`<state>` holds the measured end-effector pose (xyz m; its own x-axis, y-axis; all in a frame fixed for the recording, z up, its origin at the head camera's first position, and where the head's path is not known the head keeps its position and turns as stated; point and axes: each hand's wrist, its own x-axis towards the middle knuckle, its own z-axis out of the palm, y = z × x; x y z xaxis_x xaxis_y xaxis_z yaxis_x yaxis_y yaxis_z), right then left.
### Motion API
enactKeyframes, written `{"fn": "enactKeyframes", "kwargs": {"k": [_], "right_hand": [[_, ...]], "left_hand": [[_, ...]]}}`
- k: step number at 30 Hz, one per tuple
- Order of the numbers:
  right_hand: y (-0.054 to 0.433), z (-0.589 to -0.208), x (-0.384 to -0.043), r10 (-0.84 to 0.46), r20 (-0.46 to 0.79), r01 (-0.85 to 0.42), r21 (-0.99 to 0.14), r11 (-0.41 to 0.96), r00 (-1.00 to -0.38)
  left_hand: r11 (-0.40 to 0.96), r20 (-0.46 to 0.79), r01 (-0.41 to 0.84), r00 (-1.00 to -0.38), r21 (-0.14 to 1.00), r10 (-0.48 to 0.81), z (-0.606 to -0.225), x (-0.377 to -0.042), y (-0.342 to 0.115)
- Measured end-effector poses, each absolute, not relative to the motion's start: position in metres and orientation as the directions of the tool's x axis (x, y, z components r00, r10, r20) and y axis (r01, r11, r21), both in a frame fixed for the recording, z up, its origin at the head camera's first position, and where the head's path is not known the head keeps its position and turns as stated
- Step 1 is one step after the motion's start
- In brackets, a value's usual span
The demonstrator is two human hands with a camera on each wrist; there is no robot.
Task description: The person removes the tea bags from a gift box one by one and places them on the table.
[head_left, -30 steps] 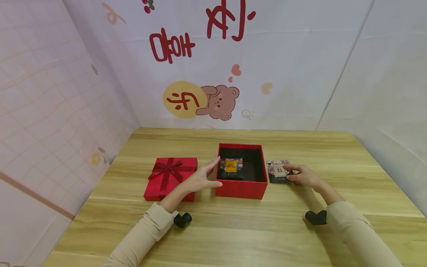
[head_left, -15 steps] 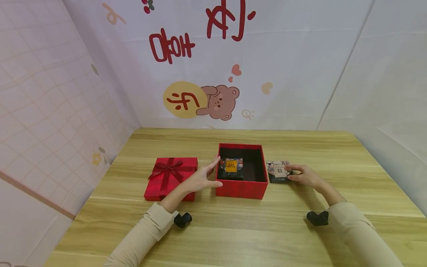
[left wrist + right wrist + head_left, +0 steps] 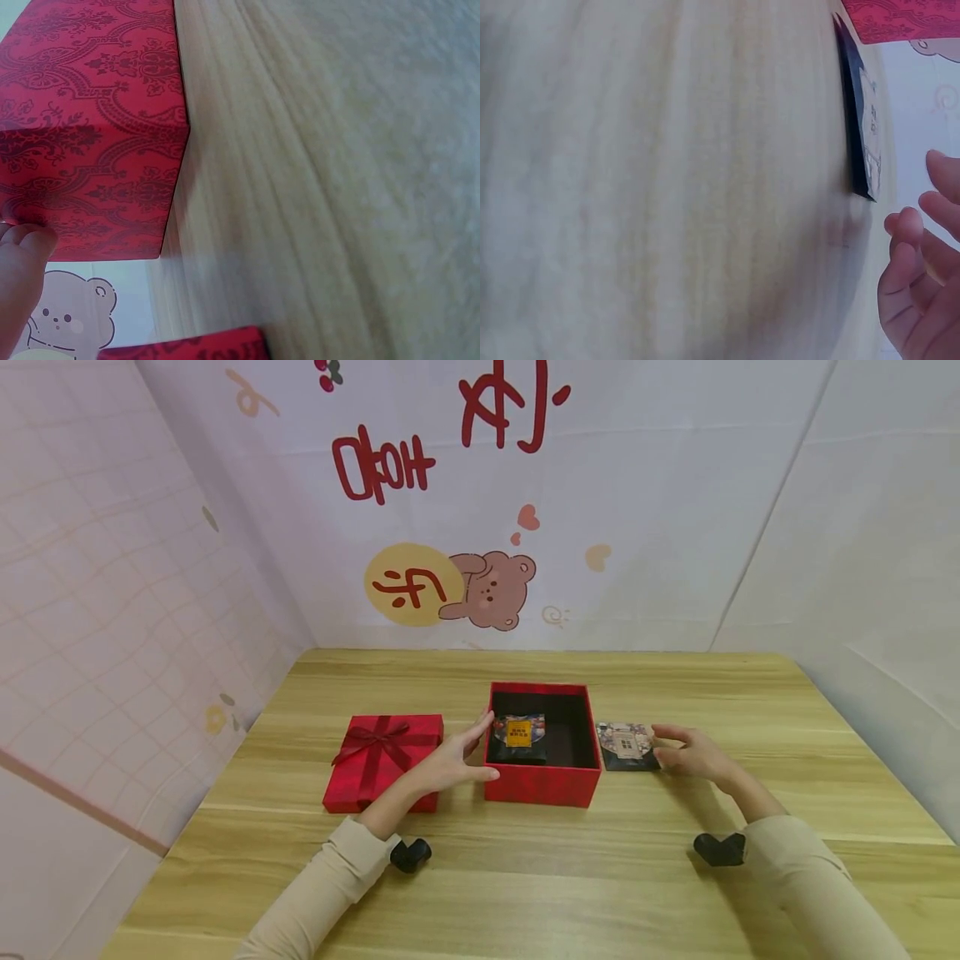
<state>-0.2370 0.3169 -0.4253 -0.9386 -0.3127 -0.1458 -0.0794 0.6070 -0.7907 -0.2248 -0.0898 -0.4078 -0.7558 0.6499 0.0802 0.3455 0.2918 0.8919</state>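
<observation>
An open red gift box [image 3: 542,787] with a dark inside stands mid-table, and its patterned wall [image 3: 97,90] fills much of the left wrist view. Inside, at its left, is a dark packet [image 3: 519,748] with a yellow label. My left hand [image 3: 448,763] rests against the box's left side, fingers fairly straight and thumb at the front corner. To the right of the box a second dark packet [image 3: 628,748] with a pale label lies flat on the table. My right hand [image 3: 694,753] hovers just right of it, fingers parted and holding nothing; the right wrist view shows a gap between fingertips and packet.
The red box lid [image 3: 386,764] with a dark red ribbon bow lies left of the box, close behind my left forearm. A wood-grain table [image 3: 525,885] bears everything. Printed cloth [image 3: 645,510] hangs behind and at the sides.
My right hand has drawn away to the right from the flat packet and its fingers no longer overlap it. The left hand, box and lid stay as they were.
</observation>
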Motion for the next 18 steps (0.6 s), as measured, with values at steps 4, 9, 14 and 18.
{"fn": "enactKeyframes", "kwargs": {"k": [4,9,14,18], "right_hand": [[0.318,-0.421,-0.235,-0.305,-0.117,-0.098,-0.789,0.606,-0.945],[0.317,-0.416,-0.235,-0.309,-0.099,-0.108,-0.803,0.587,-0.946],[0.314,-0.405,-0.236,-0.312,-0.045,-0.152,-0.802,0.578,-0.949],[0.308,-0.395,-0.236,-0.312,-0.014,-0.176,-0.802,0.571,-0.950]], "left_hand": [[0.281,0.090,0.350,-0.753,0.894,0.652,-0.408,-0.224,-0.089],[0.264,0.115,0.371,-0.744,0.890,0.658,-0.410,-0.223,-0.090],[0.253,0.133,0.391,-0.732,0.885,0.668,-0.412,-0.224,-0.091],[0.259,0.114,0.369,-0.741,0.892,0.662,-0.411,-0.225,-0.091]]}}
